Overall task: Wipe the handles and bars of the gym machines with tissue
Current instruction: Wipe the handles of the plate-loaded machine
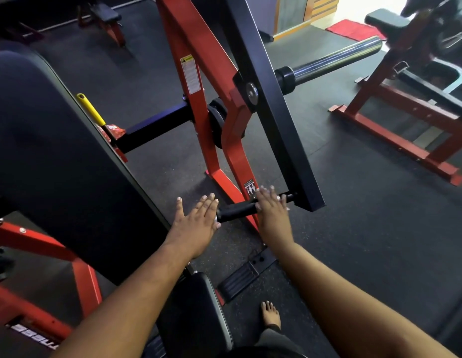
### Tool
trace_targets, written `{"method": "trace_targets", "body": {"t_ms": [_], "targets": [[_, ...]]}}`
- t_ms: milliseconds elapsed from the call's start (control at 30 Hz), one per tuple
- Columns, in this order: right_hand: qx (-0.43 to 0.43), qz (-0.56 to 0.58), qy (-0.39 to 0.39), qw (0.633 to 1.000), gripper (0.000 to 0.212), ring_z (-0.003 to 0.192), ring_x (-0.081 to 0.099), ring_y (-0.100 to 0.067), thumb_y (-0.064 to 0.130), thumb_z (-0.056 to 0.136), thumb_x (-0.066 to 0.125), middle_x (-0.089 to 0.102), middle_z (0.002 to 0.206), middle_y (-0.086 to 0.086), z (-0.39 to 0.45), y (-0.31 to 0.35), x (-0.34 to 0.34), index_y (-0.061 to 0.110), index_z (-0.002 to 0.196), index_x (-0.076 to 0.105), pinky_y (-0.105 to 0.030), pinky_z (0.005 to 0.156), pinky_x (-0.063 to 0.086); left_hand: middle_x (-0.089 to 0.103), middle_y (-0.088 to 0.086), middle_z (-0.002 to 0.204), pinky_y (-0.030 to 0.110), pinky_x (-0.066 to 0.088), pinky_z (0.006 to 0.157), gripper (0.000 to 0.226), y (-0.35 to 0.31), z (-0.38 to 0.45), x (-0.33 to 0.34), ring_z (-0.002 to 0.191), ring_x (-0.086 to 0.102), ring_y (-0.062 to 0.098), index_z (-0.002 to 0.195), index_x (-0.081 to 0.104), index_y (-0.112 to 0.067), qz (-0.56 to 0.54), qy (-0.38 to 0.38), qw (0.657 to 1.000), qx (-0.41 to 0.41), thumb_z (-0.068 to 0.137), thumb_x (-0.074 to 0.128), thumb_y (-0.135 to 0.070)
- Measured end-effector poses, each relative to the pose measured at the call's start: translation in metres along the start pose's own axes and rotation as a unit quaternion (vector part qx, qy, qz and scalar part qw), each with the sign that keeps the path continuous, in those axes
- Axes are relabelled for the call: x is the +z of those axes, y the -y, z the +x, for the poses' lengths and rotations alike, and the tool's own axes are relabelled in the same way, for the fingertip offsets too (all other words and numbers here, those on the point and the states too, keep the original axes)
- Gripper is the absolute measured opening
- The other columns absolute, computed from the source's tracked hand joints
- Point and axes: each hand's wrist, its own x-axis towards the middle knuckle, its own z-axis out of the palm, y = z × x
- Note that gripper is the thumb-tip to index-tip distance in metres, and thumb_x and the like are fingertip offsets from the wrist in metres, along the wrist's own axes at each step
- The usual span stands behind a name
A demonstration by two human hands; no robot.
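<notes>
A short black padded handle sticks out from the lower end of a black lever arm on a red-framed gym machine. My left hand is flat with straight fingers, its edge against the handle's free end. My right hand lies flat over the handle near the arm, fingers straight. A small white bit shows under the right hand's far side; whether it is tissue is unclear.
The machine's black back pad fills the left, with its seat pad below my arms. A chrome weight sleeve juts right. A yellow adjuster lever sits by the pad. Another red bench frame stands at right. My bare foot is on the rubber floor.
</notes>
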Motion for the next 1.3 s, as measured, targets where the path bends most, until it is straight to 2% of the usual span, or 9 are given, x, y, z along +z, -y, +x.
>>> {"method": "trace_targets", "body": {"t_ms": [133,200,400,633,800,1000,1100,1200,1300], "targets": [[-0.129,0.033,0.085,0.987,0.052,0.155,0.018,-0.019,0.018,0.103,0.033,0.036,0.162,-0.003,-0.011,0.048,0.002,0.013,0.155,0.039,-0.037,0.127,-0.002,-0.027,-0.003,0.166,0.069,-0.005,0.122,0.065,0.000,0.000,0.000,0.157,-0.013,0.013,0.161,-0.016,-0.017,-0.005,-0.003,1.000,-0.002,0.109,0.006,-0.050],[-0.152,-0.018,0.078,0.985,0.054,0.155,0.017,-0.011,0.011,0.104,0.039,0.035,0.163,0.003,-0.002,0.026,-0.008,0.020,0.157,0.035,-0.043,0.127,-0.007,-0.027,-0.003,0.166,0.068,-0.006,0.122,0.065,0.000,-0.001,-0.001,0.157,-0.013,0.013,0.161,-0.016,-0.017,-0.008,0.000,1.000,-0.002,0.110,0.007,-0.049],[0.057,-0.035,0.057,0.996,0.034,0.152,0.031,-0.020,0.021,0.108,0.040,0.060,0.143,-0.009,0.028,0.006,-0.023,0.021,0.135,0.061,-0.052,0.126,0.004,-0.028,-0.002,0.166,0.069,-0.006,0.121,0.065,-0.002,-0.001,0.000,0.157,-0.014,0.014,0.161,-0.016,-0.016,-0.020,0.004,1.000,-0.009,0.110,0.009,-0.048],[-0.141,-0.003,0.127,0.982,0.043,0.151,0.031,-0.010,0.018,0.108,0.041,0.048,0.155,0.004,0.017,0.026,-0.018,0.023,0.150,0.048,-0.046,0.128,-0.005,-0.028,-0.004,0.166,0.069,-0.007,0.121,0.065,0.000,-0.002,0.001,0.157,-0.014,0.012,0.161,-0.015,-0.017,-0.032,0.008,0.999,-0.011,0.110,0.010,-0.048],[0.054,-0.055,0.077,0.994,0.037,0.151,0.032,-0.014,0.029,0.109,0.035,0.062,0.142,-0.003,0.032,0.003,-0.027,0.022,0.133,0.063,-0.052,0.127,0.000,-0.030,-0.004,0.165,0.070,-0.006,0.121,0.066,0.000,0.000,0.002,0.157,-0.015,0.013,0.161,-0.016,-0.017,-0.039,0.011,0.999,-0.012,0.110,0.010,-0.049],[-0.094,0.057,0.096,0.989,0.053,0.157,0.012,-0.013,0.022,0.106,0.028,0.030,0.165,0.001,-0.019,0.090,0.012,0.016,0.158,0.034,-0.046,0.128,-0.005,-0.028,-0.010,0.165,0.068,-0.008,0.122,0.068,0.005,0.000,0.003,0.157,-0.013,0.009,0.161,-0.018,-0.023,-0.083,0.003,0.997,-0.005,0.111,0.018,-0.050],[-0.167,0.074,0.089,0.979,0.062,0.153,0.022,-0.010,0.008,0.097,0.051,0.036,0.163,0.000,-0.033,0.070,0.002,0.014,0.157,0.036,-0.043,0.129,0.001,-0.031,-0.012,0.163,0.067,-0.008,0.122,0.071,0.012,-0.008,0.006,0.154,-0.018,0.008,0.158,-0.026,-0.026,-0.084,0.003,0.996,-0.005,0.110,0.019,-0.052],[-0.045,0.084,-0.033,0.995,0.055,0.148,0.036,-0.014,0.000,0.097,0.052,0.046,0.155,0.000,-0.016,0.036,-0.015,0.013,0.151,0.047,-0.038,0.126,0.009,-0.037,-0.010,0.160,0.066,-0.008,0.122,0.070,0.018,-0.023,0.008,0.146,-0.025,0.006,0.155,-0.032,-0.024,-0.059,0.015,0.998,-0.008,0.107,0.010,-0.054],[0.021,-0.012,0.004,1.000,0.048,0.155,0.021,-0.018,0.010,0.106,0.044,0.038,0.162,-0.003,0.001,0.038,-0.004,0.016,0.154,0.042,-0.044,0.127,0.002,-0.038,-0.009,0.159,0.066,-0.009,0.122,0.071,0.017,-0.029,0.010,0.144,-0.026,0.007,0.155,-0.032,-0.023,-0.055,0.020,0.998,-0.004,0.105,0.009,-0.055]]}}
